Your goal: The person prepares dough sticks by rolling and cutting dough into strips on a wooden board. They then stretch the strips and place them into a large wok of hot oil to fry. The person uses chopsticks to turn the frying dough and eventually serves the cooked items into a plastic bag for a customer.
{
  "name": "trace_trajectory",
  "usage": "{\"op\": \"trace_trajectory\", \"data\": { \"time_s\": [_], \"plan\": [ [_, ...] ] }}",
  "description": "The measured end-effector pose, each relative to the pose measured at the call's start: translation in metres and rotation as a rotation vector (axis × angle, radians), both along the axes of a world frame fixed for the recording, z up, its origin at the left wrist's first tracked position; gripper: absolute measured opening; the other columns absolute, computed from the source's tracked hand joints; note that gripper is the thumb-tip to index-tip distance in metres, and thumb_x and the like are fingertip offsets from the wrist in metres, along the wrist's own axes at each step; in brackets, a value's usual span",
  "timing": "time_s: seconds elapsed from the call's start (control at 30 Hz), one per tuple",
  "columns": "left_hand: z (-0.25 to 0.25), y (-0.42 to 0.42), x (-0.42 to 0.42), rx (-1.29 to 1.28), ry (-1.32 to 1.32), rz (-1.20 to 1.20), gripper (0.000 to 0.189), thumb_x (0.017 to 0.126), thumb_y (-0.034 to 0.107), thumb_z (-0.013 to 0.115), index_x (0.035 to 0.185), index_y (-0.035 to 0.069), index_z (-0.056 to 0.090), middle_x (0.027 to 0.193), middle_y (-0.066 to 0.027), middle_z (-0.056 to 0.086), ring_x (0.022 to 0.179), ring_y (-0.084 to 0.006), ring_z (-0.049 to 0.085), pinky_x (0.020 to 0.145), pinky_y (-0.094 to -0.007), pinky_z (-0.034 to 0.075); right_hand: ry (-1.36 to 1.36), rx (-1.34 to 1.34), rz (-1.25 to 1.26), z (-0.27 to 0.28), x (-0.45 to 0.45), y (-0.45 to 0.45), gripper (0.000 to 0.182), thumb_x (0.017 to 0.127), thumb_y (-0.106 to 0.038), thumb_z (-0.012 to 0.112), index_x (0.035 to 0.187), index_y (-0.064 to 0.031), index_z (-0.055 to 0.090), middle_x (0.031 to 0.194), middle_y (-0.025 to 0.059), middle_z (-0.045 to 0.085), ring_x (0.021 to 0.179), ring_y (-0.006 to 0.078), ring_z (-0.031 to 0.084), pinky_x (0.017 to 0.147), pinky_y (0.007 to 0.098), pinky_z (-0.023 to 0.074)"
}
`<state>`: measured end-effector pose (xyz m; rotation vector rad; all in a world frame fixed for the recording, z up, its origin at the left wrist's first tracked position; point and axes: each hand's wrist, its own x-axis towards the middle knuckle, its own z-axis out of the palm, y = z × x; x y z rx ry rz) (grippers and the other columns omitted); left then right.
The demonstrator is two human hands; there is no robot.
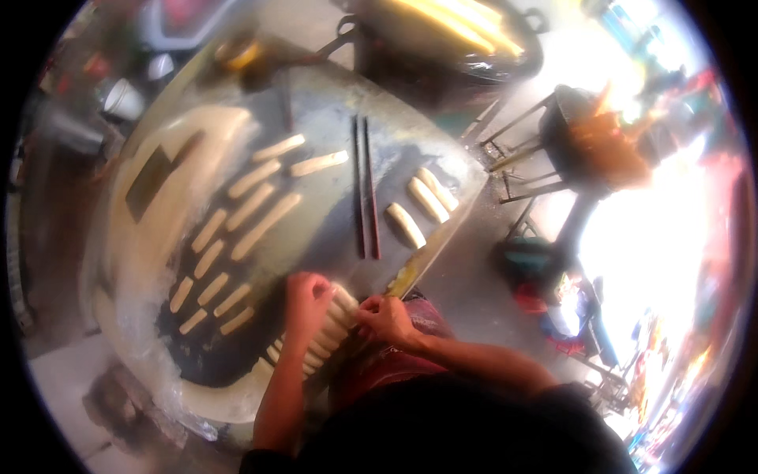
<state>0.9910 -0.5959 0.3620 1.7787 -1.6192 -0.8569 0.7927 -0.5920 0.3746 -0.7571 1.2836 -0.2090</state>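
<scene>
My left hand (308, 302), its fingers pinched, is at the upper end of a dough strip (344, 298) near the front edge of the metal table. At the strip's other end, the fingertips of my right hand (386, 321) are closed in a pinch. Below them a row of cut dough strips (323, 342) lies side by side, partly covered by my left forearm. The row runs toward a long uncut band of dough (228, 398) that curves along the table's near left side. Blur hides exactly how the fingertips meet the dough.
Several smaller dough pieces (250, 206) are spread on the dark tabletop (323, 228). A pair of long chopsticks (365, 189) lies mid-table. Three dough sticks (429, 195) rest near the right corner. Beyond stands a large pan (408, 50) with long yellow sticks; a cleaver (149, 181) lies left.
</scene>
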Motion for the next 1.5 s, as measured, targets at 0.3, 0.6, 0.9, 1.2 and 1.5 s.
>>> {"op": "trace_trajectory", "data": {
  "time_s": [0.3,0.6,0.9,1.2,1.5],
  "plan": [
    [0.028,-0.064,-0.076,0.108,0.326,0.055,0.011,0.086,0.006,0.072,0.088,0.001,0.063,0.079,-0.0027,0.066,0.073,-0.0085,0.061,0.069,-0.0251,0.05,0.096,-0.486,-0.201,0.023,-0.083,-0.043,0.021,0.092,-0.018,0.071,0.091,0.0011,0.063,0.073,0.0058,0.065,0.064,0.0103,0.06,0.055,0.0243,0.049],
    [0.002,-0.191,-0.144,0.081,0.539,-0.097,0.01,0.085,0.006,0.071,0.089,0.002,0.062,0.088,-0.0037,0.066,0.084,-0.0145,0.063,0.076,-0.03,0.05,0.075,-0.549,-0.632,-0.006,-0.126,-0.108,0.021,0.093,-0.017,0.07,0.088,0.0011,0.061,0.072,0.0071,0.065,0.062,0.0111,0.06,0.054,0.0258,0.0496],
    [-0.02,-0.178,-0.128,-0.643,-0.26,-0.771,0.053,0.079,0.023,0.076,0.126,0.004,0.058,0.131,-0.0184,0.047,0.123,-0.0431,0.045,0.109,-0.0557,0.037,0.16,-0.374,-0.514,-0.025,-0.135,-0.119,0.031,0.092,-0.029,0.072,0.088,0.0021,0.066,0.069,0.0093,0.068,0.059,0.0162,0.069,0.052,0.0326,0.0546],
    [-0.003,-0.178,-0.132,-0.596,-0.324,-0.92,0.046,0.084,0.02,0.067,0.125,0.003,0.056,0.124,-0.0185,0.053,0.121,-0.0388,0.048,0.107,-0.0521,0.04,0.134,-0.317,-0.572,-0.02,-0.124,-0.118,0.033,0.089,-0.033,0.073,0.088,-0.0005,0.069,0.076,0.0093,0.07,0.069,0.0142,0.068,0.064,0.0308,0.0548],
    [-0.025,-0.153,-0.131,0.166,0.847,0.209,0.028,0.099,0.017,0.056,0.123,0.002,0.057,0.115,-0.0144,0.062,0.107,-0.0266,0.06,0.091,-0.0366,0.051,0.665,-1.057,-0.249,0.016,-0.083,-0.118,0.017,0.092,-0.025,0.065,0.096,-0.0081,0.066,0.096,0.01,0.064,0.079,0.0264,0.067,0.066,0.0414,0.053]
  ]
}}
